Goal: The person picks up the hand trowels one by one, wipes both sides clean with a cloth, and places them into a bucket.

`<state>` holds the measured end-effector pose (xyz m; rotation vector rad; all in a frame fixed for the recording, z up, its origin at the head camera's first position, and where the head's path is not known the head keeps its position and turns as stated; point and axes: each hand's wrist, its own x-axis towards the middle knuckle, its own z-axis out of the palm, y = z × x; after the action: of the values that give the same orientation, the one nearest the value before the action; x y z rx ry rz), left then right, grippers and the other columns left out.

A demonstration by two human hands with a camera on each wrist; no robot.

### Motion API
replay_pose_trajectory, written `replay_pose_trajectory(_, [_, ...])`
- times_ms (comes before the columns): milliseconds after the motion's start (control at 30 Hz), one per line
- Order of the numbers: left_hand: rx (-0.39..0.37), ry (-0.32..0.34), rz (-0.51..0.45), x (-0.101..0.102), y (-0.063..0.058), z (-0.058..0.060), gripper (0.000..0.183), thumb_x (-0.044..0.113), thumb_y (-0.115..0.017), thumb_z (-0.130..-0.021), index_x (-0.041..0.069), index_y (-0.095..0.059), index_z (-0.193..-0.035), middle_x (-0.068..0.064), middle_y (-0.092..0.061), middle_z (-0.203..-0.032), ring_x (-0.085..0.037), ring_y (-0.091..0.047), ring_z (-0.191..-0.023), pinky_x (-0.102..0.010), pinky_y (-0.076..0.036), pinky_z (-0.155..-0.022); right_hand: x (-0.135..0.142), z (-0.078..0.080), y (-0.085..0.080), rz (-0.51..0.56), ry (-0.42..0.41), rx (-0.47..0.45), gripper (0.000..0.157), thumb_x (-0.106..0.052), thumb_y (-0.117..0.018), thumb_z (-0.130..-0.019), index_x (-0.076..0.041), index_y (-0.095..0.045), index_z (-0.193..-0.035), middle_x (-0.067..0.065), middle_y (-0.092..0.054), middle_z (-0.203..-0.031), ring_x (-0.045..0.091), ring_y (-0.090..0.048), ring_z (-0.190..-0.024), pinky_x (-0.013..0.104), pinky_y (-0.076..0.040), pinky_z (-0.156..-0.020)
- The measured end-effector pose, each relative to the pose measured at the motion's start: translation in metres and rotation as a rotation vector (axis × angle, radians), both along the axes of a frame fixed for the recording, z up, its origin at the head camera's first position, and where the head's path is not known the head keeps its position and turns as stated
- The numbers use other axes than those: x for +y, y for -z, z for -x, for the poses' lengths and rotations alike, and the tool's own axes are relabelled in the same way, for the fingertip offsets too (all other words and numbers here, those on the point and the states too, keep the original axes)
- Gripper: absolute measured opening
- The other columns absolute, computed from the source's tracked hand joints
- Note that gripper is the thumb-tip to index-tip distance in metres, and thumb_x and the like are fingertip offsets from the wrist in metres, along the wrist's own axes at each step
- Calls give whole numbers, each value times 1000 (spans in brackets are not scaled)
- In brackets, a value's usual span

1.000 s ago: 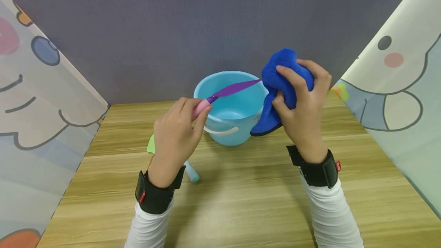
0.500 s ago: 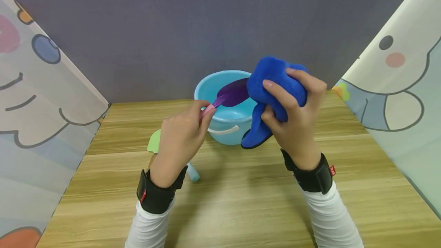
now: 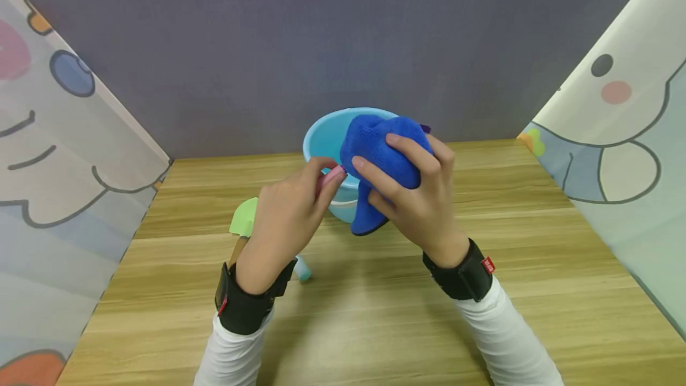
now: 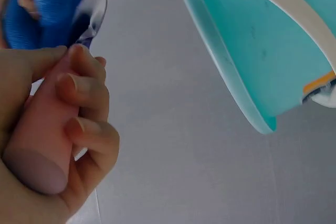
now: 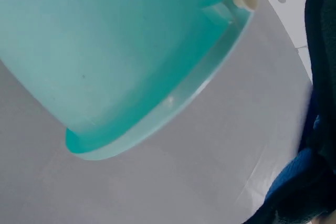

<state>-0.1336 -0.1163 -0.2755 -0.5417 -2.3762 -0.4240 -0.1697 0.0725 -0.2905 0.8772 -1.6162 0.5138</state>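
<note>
My left hand grips the pink handle of a purple toy shovel, fingers curled round it. In my right hand is a bunched blue cloth with a dark edge, pressed around the shovel's blade. Most of the blade is hidden under the cloth; a dark purple tip shows past its far right side. Both hands are raised in front of a light blue bucket, which stands upright on the table and is partly covered by the cloth. A loose corner of cloth hangs below my right thumb.
A light green blade with a brown neck lies on the wooden table, partly under my left wrist. The end of a pale blue handle shows right of that wrist. A grey wall rises behind the bucket.
My right hand has moved left with the cloth, from the shovel's tip along the blade to near the handle. My left hand has turned the shovel and shifted slightly right.
</note>
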Motion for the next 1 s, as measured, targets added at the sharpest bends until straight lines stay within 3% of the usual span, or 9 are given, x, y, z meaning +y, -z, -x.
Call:
replay_pose_trajectory(200, [38,86,50,3,-3,-3,28,27,-62,-93,3,-66,-106,-5,-63,-57,-15,-50,-42,-33,-43,-35,0,4,3,-43,75,0,41,-22,-77,-80,-27,-61,-117,15,-43,-125,41,-36,-114,62,-46,-82])
replay_pose_trajectory(367, [84,76,93,3,-2,-3,27,25,-67,-89,4,-67,-105,-7,-70,-62,-18,-57,-44,-36,-46,-35,0,6,4,-58,100,-10,48,-21,-80,-76,-27,-59,-118,15,-42,-126,41,-35,-114,63,-46,-83])
replay_pose_trajectory(533, [79,66,112,3,-1,-2,22,23,-65,-90,4,-67,-102,-6,-68,-60,-18,-57,-43,-35,-44,-34,0,9,4,-70,108,-24,53,-20,-82,-73,-27,-58,-119,15,-42,-126,42,-36,-113,63,-45,-84])
replay_pose_trajectory(1000, [63,77,113,4,-1,-2,20,24,-64,-92,5,-66,-97,-4,-61,-57,-17,-51,-41,-34,-39,-32,5,16,2,2,102,-29,48,-13,-79,-76,-26,-59,-118,15,-44,-125,42,-36,-111,63,-43,-82])
